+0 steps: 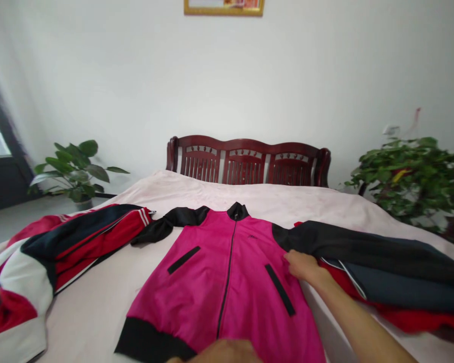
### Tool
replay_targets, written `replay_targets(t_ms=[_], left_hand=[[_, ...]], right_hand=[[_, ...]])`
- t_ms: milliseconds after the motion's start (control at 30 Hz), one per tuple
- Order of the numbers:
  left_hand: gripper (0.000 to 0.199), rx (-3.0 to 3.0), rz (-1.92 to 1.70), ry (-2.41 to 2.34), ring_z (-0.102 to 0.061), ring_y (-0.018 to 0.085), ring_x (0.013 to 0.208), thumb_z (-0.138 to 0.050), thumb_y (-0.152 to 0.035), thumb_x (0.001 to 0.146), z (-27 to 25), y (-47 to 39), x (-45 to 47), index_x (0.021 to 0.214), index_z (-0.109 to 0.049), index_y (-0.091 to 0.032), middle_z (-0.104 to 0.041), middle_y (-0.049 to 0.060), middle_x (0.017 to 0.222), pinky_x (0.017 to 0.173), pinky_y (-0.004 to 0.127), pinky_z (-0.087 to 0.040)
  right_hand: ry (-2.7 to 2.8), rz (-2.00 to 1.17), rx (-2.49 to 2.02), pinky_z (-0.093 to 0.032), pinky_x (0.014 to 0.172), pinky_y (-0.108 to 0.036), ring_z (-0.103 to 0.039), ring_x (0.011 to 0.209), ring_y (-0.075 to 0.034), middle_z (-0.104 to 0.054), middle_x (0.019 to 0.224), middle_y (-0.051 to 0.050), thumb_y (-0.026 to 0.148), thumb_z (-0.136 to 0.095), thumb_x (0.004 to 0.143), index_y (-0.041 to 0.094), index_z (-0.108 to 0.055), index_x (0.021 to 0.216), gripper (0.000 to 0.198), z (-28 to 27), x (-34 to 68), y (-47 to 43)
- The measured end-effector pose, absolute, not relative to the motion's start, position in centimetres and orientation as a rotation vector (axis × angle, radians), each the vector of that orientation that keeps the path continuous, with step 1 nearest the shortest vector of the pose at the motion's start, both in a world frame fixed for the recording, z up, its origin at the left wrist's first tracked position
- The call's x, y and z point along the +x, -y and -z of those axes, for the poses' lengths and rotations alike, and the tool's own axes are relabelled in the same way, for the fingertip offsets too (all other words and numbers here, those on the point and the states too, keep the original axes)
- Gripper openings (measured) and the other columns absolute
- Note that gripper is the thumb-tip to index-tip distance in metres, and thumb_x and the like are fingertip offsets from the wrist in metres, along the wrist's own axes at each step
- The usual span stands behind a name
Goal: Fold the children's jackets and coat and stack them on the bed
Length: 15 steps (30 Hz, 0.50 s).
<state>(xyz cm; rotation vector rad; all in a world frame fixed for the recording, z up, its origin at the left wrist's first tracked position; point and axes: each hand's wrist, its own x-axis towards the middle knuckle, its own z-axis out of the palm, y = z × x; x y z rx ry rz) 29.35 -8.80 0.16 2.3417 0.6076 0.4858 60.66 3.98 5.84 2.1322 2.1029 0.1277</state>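
A magenta zip-up jacket (208, 272) with black sleeves, collar and hem lies front side up on the bed, its zipper closed. At the jacket's side, just below the armpit on the right, my right hand (301, 265) has its fingers curled in on the magenta cloth. My left hand (227, 351) is at the bottom edge of the view, over the jacket's lower front. Only its rounded back shows, somewhat blurred; most of its fingers are hidden or cut off. One black sleeve stretches right across other clothes, while the other bends out to the left.
Red, navy and white clothes (94, 237) lie on the left of the pale pink bed sheet (87, 312). Navy and red garments (401, 282) lie under the right sleeve. Beyond the bed stands a dark wooden bench back (244, 161), with potted plants (73, 169) at both sides.
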Motion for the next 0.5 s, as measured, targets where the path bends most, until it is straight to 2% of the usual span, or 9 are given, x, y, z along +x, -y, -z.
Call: replay_targets(t_ms=[33,100,167,233,267,333,400,500], left_hand=[[0.034,2.365,-0.514,-0.673,-0.066,0.02,0.111,-0.053,-0.042,0.095,-1.1,8.3,28.0,0.126,-0.065,-0.031,-0.072,0.004,0.118,0.099,0.031,-0.051],[0.044,2.437,-0.551,-0.922,-0.05,0.025,0.135,-0.05,-0.04,0.096,-2.4,7.2,25.3,0.139,-0.055,-0.029,-0.059,0.006,0.142,0.117,0.044,-0.036],[0.054,2.509,-0.492,-1.209,-0.034,0.032,0.146,-0.05,-0.042,0.096,-2.8,6.1,22.8,0.148,-0.045,-0.026,-0.044,0.01,0.156,0.12,0.056,-0.026],[0.061,2.562,-0.364,-1.268,-0.029,0.034,0.148,-0.049,-0.048,0.096,-2.5,5.1,20.6,0.152,-0.039,-0.027,-0.036,0.01,0.16,0.12,0.058,-0.026],[0.058,2.57,-0.322,-1.218,-0.033,0.031,0.147,-0.047,-0.049,0.097,-2.2,4.5,19.6,0.152,-0.04,-0.029,-0.039,0.008,0.159,0.12,0.054,-0.029],[0.047,2.548,-0.333,-1.174,-0.047,0.024,0.139,-0.04,-0.044,0.1,-2.0,2.9,17.6,0.145,-0.049,-0.031,-0.052,0.003,0.15,0.117,0.042,-0.037],[0.04,2.536,-0.43,-1.359,-0.056,0.019,0.128,-0.038,-0.032,0.101,-2.2,0.6,15.4,0.134,-0.06,-0.029,-0.063,0.003,0.137,0.113,0.035,-0.042],[0.043,2.614,-0.495,-1.869,-0.047,0.026,0.136,-0.046,-0.012,0.089,-2.9,-3.6,11.5,0.128,-0.064,-0.022,-0.06,0.01,0.139,0.117,0.044,-0.033]], right_hand=[[-2.093,-0.159,2.153,-0.053,0.078,-0.043,-0.072,0.092,-0.031,-0.073,0.105,-0.018,0.018,-0.043,0.089,0.015,-0.075,0.104,0.035,-5.8,60.4,-4.1],[-2.114,-0.253,2.192,-0.051,0.086,-0.049,-0.068,0.105,-0.035,-0.07,0.114,-0.023,0.017,-0.036,0.092,0.011,-0.072,0.111,0.041,-6.0,59.4,-4.4],[-2.2,-0.329,2.21,-0.045,0.099,-0.051,-0.06,0.121,-0.034,-0.065,0.127,-0.023,0.022,-0.034,0.095,0.011,-0.068,0.12,0.044,-5.8,57.6,-4.7],[-2.342,-0.315,2.186,-0.039,0.108,-0.049,-0.052,0.132,-0.032,-0.059,0.138,-0.019,0.033,-0.035,0.097,0.013,-0.062,0.132,0.048,-4.9,55.5,-4.8],[-2.406,-0.262,2.164,-0.037,0.111,-0.048,-0.049,0.135,-0.03,-0.056,0.143,-0.017,0.038,-0.035,0.098,0.015,-0.058,0.138,0.051,-4.2,54.4,-4.7],[-2.477,-0.104,2.108,-0.034,0.115,-0.047,-0.043,0.141,-0.029,-0.05,0.15,-0.014,0.044,-0.033,0.098,0.016,-0.048,0.147,0.058,-2.3,52.7,-4.2],[-2.486,-0.012,2.084,-0.031,0.117,-0.049,-0.037,0.144,-0.03,-0.044,0.154,-0.012,0.047,-0.034,0.098,0.017,-0.045,0.149,0.061,-0.3,51.7,-3.4],[-2.523,-0.072,2.086,-0.027,0.12,-0.05,-0.035,0.145,-0.029,-0.044,0.155,-0.009,0.047,-0.035,0.098,0.021,-0.049,0.147,0.058,2.0,51.6,-2.4]])
